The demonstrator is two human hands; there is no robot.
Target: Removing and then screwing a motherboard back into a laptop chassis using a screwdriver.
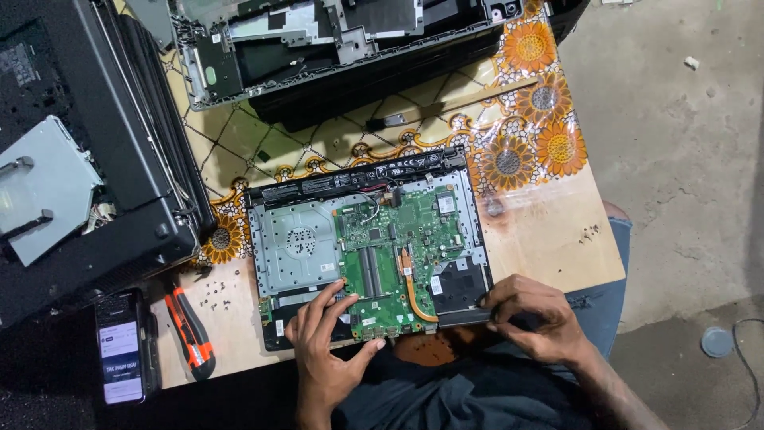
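- At the near edge of the table (557, 247), a person's left hand (325, 350) is lying on the front of an opened laptop chassis (366, 251), fingers spread and flat across its lower edge, thumb pressing beside the green circuit board (394, 255); the hand is bracing the chassis rather than closing around anything.
- Over at the chassis's front right corner, the right hand (532, 318) is curling its fingers tight over a thin dark edge strip of the casing, pinching it just beside the black corner section; the chassis is sitting directly between the two hands and touching both.
- To the left of the left hand, an orange-and-black screwdriver (189, 333) is lying on the tabletop, with a phone (121, 350) showing a lit screen just beyond it at the table's corner.
- Between screwdriver and chassis, small loose screws (213, 293) are sitting scattered on the bare wood.
- Along the chassis's far edge, a long black battery (358, 177) is running from side to side.
- Further back, a sunflower-patterned cloth (525, 119) is covering the table, with a stripped laptop shell (318, 48) resting on it.
- On the far left, a large black device with a grey metal drive (44, 187) is taking up the corner.
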